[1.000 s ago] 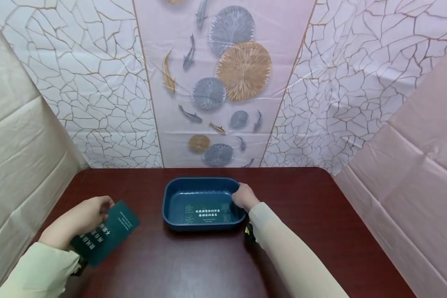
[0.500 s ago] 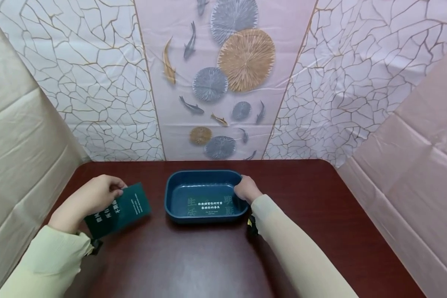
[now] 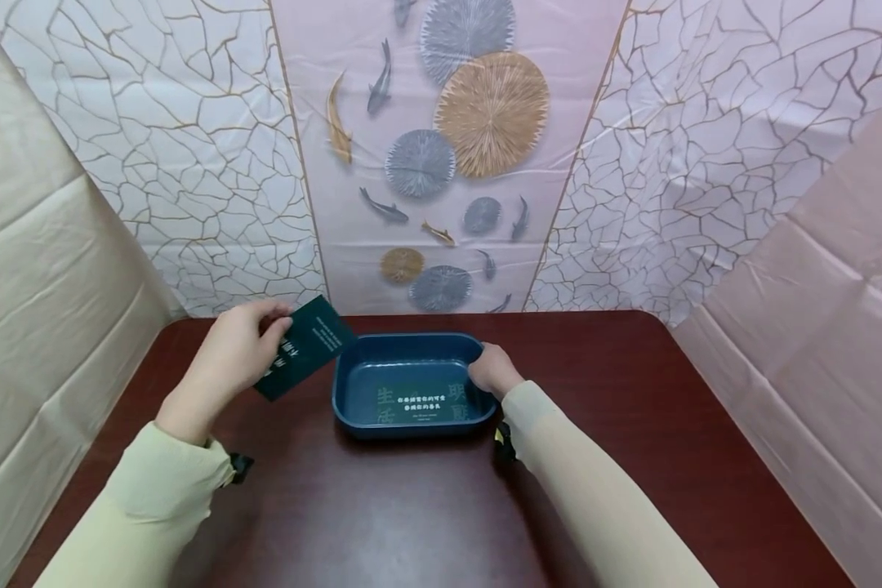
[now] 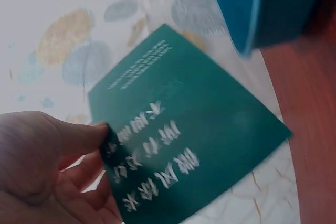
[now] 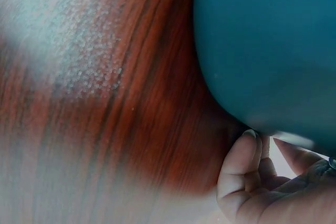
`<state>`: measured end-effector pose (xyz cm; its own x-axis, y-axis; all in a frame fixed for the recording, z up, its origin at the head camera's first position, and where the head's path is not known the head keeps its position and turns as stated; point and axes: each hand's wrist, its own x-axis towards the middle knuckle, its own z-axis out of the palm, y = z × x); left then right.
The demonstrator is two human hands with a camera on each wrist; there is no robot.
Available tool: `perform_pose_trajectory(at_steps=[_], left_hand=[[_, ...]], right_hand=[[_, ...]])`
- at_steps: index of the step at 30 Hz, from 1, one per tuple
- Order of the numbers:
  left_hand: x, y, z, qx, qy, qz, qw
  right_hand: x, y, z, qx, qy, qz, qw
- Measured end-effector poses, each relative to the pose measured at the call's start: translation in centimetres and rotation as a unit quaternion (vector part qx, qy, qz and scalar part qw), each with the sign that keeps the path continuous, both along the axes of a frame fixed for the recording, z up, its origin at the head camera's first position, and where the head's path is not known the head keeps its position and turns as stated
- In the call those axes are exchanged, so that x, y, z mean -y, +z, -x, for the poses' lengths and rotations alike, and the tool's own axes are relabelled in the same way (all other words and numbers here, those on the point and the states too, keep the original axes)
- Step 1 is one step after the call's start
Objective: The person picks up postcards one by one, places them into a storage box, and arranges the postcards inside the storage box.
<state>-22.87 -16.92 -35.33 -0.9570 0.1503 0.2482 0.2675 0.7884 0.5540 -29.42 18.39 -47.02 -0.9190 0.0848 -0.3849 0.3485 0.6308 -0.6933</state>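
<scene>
My left hand (image 3: 238,347) pinches a dark green card (image 3: 307,347) by its edge, thumb on the printed face. White characters and small lines of text show on the card in the left wrist view. Raised and tilted, the card has its far corner right at the left rim of a blue rectangular tray (image 3: 345,408). Inside the tray lies another green card (image 3: 420,406), face up, with white and pale green characters. My right hand (image 3: 494,369) grips the tray's right end, the thumb over the rim and the curled fingers (image 5: 239,161) against the outer wall.
The tray stands on a dark red wood-grain table (image 3: 382,514), toward its back edge. Behind it hangs a patterned cloth (image 3: 426,204) with fish and round leaves. Pale quilted panels (image 3: 51,269) close in both sides.
My left hand has carried the green card up, forward and to the right, from over the table's left side to the tray's left rim. My right hand keeps its grip on the tray.
</scene>
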Motion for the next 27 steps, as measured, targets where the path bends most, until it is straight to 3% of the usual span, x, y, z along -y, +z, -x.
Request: perform_pose_trajectory(at_steps=[5, 9, 16, 27], left_hand=[[-2.6, -0.1, 0.6, -0.042, -0.019, -0.029, 0.9985], [-4.5, -0.7, 1.6, -0.046, -0.033, -0.040, 0.9976], [-6.8, -1.9, 3.5, -0.002, -0.045, -0.039, 0.9982], [-9.5, -4.1, 5.6, 0.087, -0.102, -0.015, 0.9908]], right_hand=[[-0.1, 0.0, 0.1, 0.002, 0.004, 0.000, 1.0000], [-0.2, 0.1, 0.1, -0.001, 0.003, -0.003, 1.0000], [-0.3, 0.0, 0.1, -0.005, 0.005, 0.002, 1.0000], [-0.2, -0.1, -0.2, -0.022, 0.008, 0.005, 0.9997]])
